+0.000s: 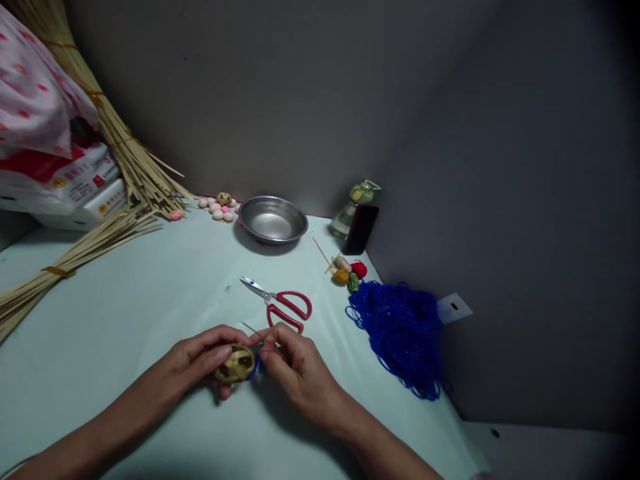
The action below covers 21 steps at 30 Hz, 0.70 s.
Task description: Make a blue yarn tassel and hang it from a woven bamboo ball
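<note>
A small woven ball of pale strips (234, 365) sits in my left hand (203, 360), whose fingers wrap round its left and top sides. Dark gaps show in its weave. Blue cord (254, 368) shows at the ball's right side. My right hand (293, 360) is closed in a pinch beside the ball, and a thin pointed stick or needle (250, 328) juts out up and left from its fingers. Red-handled scissors (270, 297) lie partly open just beyond both hands, blades toward the upper left.
Blue cord lies heaped (400, 327) at the right. Behind are a metal bowl (273, 220), small pink and white balls (220, 210), a green bottle (341, 220), a dark phone (361, 230) and small yarn balls (341, 277). Strip bundles (60, 272) and tissue packs (85, 180) are left.
</note>
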Tool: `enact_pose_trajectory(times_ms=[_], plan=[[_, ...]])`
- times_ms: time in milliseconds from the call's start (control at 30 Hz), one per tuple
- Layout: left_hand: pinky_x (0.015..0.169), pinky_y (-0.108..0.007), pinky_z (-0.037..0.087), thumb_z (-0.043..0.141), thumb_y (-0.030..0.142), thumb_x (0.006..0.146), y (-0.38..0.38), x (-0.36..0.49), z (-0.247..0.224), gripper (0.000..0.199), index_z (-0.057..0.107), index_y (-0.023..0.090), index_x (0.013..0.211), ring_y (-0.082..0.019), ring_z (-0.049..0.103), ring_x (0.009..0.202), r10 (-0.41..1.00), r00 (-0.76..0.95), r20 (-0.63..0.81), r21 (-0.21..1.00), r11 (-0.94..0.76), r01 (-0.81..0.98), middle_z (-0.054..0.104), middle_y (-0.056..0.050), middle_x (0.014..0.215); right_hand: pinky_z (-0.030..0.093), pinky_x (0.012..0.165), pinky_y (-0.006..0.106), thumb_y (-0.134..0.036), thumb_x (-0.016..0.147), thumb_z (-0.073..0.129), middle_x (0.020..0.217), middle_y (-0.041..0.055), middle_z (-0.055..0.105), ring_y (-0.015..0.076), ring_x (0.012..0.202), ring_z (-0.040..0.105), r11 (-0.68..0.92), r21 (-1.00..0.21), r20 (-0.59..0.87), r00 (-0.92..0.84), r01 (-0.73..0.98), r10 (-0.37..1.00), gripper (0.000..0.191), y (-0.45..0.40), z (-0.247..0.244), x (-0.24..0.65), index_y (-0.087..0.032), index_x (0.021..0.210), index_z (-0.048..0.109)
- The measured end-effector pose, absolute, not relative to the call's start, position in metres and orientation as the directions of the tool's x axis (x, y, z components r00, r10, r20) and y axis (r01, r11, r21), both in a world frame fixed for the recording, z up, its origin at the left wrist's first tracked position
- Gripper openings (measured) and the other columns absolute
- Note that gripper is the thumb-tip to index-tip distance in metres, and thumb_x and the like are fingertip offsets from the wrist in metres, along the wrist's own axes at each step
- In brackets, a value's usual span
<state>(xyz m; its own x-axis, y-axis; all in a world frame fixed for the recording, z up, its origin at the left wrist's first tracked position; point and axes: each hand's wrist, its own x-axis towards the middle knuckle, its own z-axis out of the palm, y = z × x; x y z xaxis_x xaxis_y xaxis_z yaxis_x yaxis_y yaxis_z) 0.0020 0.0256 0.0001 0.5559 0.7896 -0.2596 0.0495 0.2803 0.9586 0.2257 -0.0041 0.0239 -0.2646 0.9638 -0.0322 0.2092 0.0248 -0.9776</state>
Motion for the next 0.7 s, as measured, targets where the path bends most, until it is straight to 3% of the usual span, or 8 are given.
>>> enact_pose_trajectory(times_ms=[133, 300, 367, 500, 600, 700], plan=[[0.078, -0.038, 0.055, 0.067, 0.065, 0.09, 0.027, -0.001, 0.0, 0.043, 0.074, 0.026, 0.107, -0.023, 0.067, 0.077, 0.845, 0.446, -0.295, 0.945, 0.326, 0.007, 0.073, -0.005, 0.093, 0.04, 0.065, 0.027, -0.049, 0.099, 0.061, 0.073, -0.0008, 0.059, 0.0129, 0.067, 0.05, -0.039, -0.988, -0.079, -0.274, 0.151, 0.958, 0.036, -0.002, 0.028, 0.23, -0.021, 0.079, 0.05], [0.085, -0.042, 0.056, 0.061, 0.069, 0.091, 0.033, -0.002, -0.004, 0.053, 0.069, 0.024, 0.117, -0.027, 0.069, 0.087, 0.882, 0.31, -0.356, 0.924, 0.381, -0.023, 0.074, -0.008, 0.105, 0.037, 0.061, 0.026, -0.063, 0.095, 0.064, 0.069, -0.0007, 0.06, 0.0123, 0.062, 0.047, -0.156, -0.988, -0.155, -0.322, 0.022, 0.934, 0.048, 0.0, 0.03, 0.228, -0.022, 0.078, 0.047], [0.089, -0.046, 0.055, 0.058, 0.072, 0.09, 0.033, -0.002, -0.005, 0.061, 0.066, 0.024, 0.126, -0.028, 0.069, 0.087, 0.905, 0.293, -0.308, 0.951, 0.292, 0.098, 0.073, -0.01, 0.111, 0.036, 0.062, 0.027, -0.062, 0.094, 0.066, 0.068, -0.0008, 0.06, 0.0121, 0.061, 0.046, -0.162, -0.987, -0.159, -0.325, 0.017, 0.932, 0.047, 0.001, 0.029, 0.226, -0.021, 0.078, 0.05], [0.088, -0.044, 0.05, 0.071, 0.064, 0.086, 0.024, 0.002, -0.006, 0.055, 0.068, 0.033, 0.131, -0.024, 0.063, 0.083, 0.978, 0.21, -0.006, 0.888, -0.091, 0.45, 0.061, -0.01, 0.141, 0.034, 0.066, 0.028, -0.06, 0.094, 0.067, 0.067, -0.0007, 0.061, 0.0125, 0.063, 0.043, -0.158, -0.987, -0.15, -0.334, 0.002, 0.93, 0.045, 0.002, 0.024, 0.223, -0.021, 0.077, 0.052], [0.079, -0.038, 0.052, 0.07, 0.054, 0.091, 0.015, 0.007, -0.007, 0.037, 0.073, 0.036, 0.124, -0.023, 0.062, 0.082, 0.956, 0.286, 0.066, 0.893, -0.185, 0.411, 0.065, -0.007, 0.132, 0.037, 0.069, 0.029, -0.061, 0.092, 0.07, 0.067, -0.0006, 0.061, 0.0136, 0.066, 0.048, -0.19, -0.981, -0.159, -0.377, -0.046, 0.912, 0.046, 0.001, 0.024, 0.221, -0.021, 0.079, 0.052], [0.081, -0.036, 0.054, 0.065, 0.047, 0.096, 0.01, 0.012, -0.009, 0.025, 0.077, 0.038, 0.116, -0.027, 0.066, 0.094, 0.894, 0.443, 0.074, 0.938, -0.213, 0.272, 0.071, -0.006, 0.113, 0.036, 0.068, 0.029, -0.063, 0.088, 0.073, 0.067, -0.0007, 0.061, 0.0127, 0.063, 0.046, -0.222, -0.973, -0.177, -0.433, -0.056, 0.884, 0.047, -0.002, 0.027, 0.218, -0.02, 0.078, 0.055]])
